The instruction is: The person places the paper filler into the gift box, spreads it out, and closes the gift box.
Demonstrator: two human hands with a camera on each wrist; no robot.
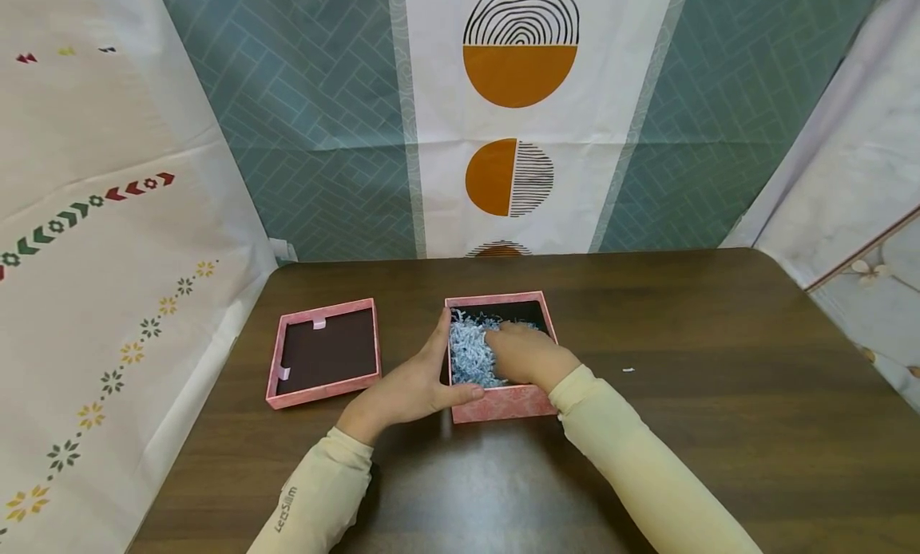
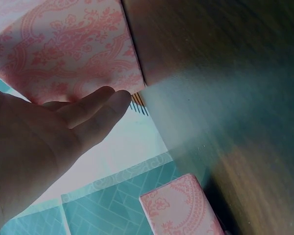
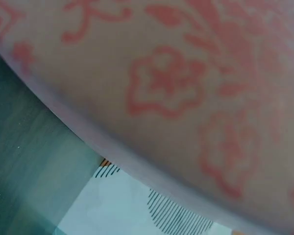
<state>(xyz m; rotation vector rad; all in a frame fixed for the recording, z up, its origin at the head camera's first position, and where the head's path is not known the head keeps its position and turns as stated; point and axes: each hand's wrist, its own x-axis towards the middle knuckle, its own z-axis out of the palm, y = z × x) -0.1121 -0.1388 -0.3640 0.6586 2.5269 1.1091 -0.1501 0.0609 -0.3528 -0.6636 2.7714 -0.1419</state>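
Left hand braces pink box wall, fingers straight. Right hand presses shredded paper inside; grip unclear. Spread filler evenly, hold box steady.

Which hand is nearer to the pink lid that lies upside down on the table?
Left. The left hand rests against the left wall of the pink box, just right of the lid. The right hand is inside the box, on the shredded paper, farther away.
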